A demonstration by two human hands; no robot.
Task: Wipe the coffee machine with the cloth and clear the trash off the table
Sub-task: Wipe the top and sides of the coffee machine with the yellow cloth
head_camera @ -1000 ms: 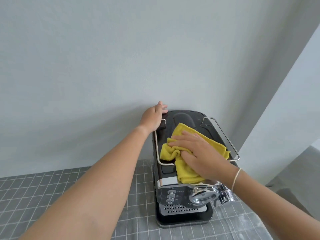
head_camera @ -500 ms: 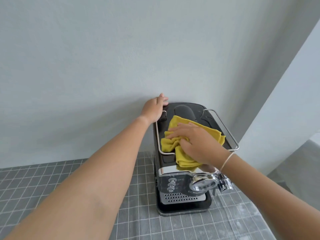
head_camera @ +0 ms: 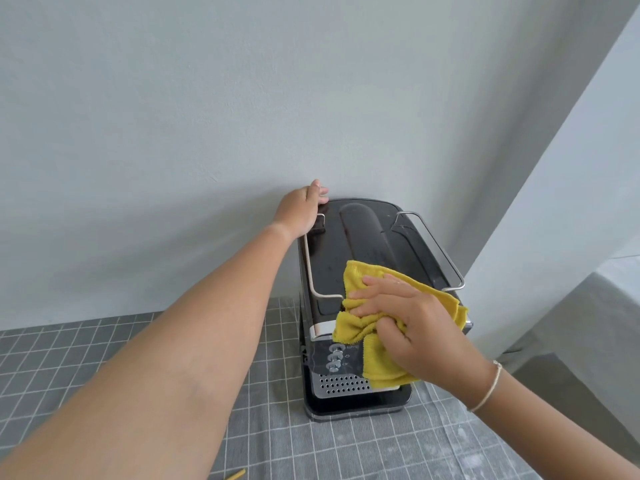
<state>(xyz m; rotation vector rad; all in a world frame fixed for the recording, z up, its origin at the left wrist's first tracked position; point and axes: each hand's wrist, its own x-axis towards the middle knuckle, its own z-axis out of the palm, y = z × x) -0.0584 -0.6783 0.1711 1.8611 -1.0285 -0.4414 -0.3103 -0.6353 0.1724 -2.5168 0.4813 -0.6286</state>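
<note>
A black coffee machine (head_camera: 360, 237) with a wire rail round its top stands against the wall on the table. My left hand (head_camera: 302, 210) grips its back left corner, fingers curled over the edge. My right hand (head_camera: 405, 317) holds a bunched yellow cloth (head_camera: 356, 327) at the machine's front top edge, and the cloth hangs down over the silver front panel and hides part of it. The knobs (head_camera: 335, 357) and the perforated drip grille (head_camera: 341, 384) show left of the cloth.
A grey checked tablecloth (head_camera: 311, 452) covers the table. A thin yellow stick-like scrap (head_camera: 234, 475) lies at the bottom edge. The pale wall is right behind the machine. A grey-covered surface (head_camera: 595, 323) sits to the right, past the table's right edge.
My right hand has dragged the cloth from the middle of the machine's top toward me, to the front edge and over the front panel. My left hand has kept its hold on the back corner.
</note>
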